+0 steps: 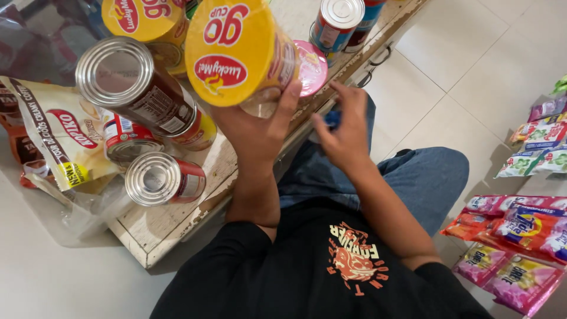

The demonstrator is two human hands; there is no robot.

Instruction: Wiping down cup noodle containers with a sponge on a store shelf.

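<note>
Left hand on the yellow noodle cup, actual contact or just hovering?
Touching. The head view shows the left hand gripping the yellow noodle cup from below, fingers wrapped onto its side. The right hand is apart from it.

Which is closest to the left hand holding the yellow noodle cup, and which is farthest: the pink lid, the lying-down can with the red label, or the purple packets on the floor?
From the left hand, in the head view:
1. Pink lid, just above the fingertips, by the yellow noodle cup.
2. Lying-down can with the red label, on the wooden board at picture left.
3. Purple packets, on the floor at far picture right.
</note>
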